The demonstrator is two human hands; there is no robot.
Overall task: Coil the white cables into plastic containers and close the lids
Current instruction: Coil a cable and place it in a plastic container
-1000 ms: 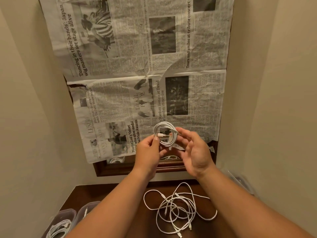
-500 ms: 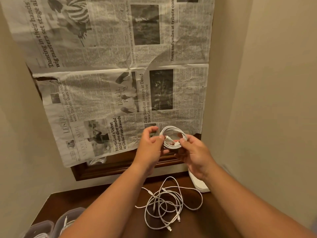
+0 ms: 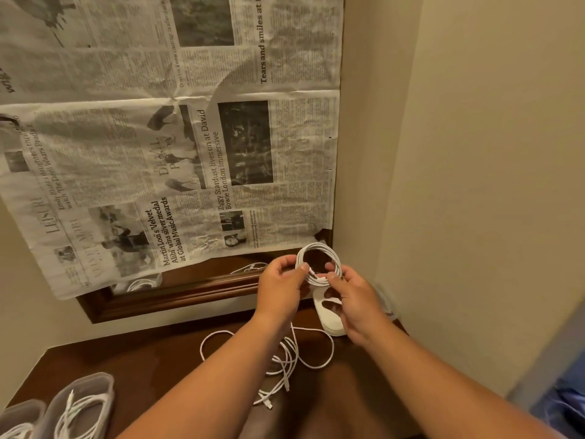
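Note:
A coiled white cable [image 3: 319, 253] is held up in the air over the far right of the dark wooden table [image 3: 152, 362]. My left hand [image 3: 278, 288] pinches its left side and my right hand [image 3: 357, 299] pinches its lower right side. Below my forearms a loose tangle of white cables [image 3: 285, 359] lies on the table. Two clear plastic containers sit at the bottom left, one [image 3: 84, 403] holding a coiled cable, the other [image 3: 19, 419] cut off by the frame edge. White lids [image 3: 329, 315] lie stacked under my right hand.
Newspaper sheets [image 3: 177, 153] cover a dark-framed mirror [image 3: 177, 293] on the back wall. Beige walls close in on both sides. A clear plastic item [image 3: 384, 299] sits in the right corner against the wall.
My hands have carried the coil to the right and slightly lower, toward the right corner. The view has swung right, bringing the white lids into sight.

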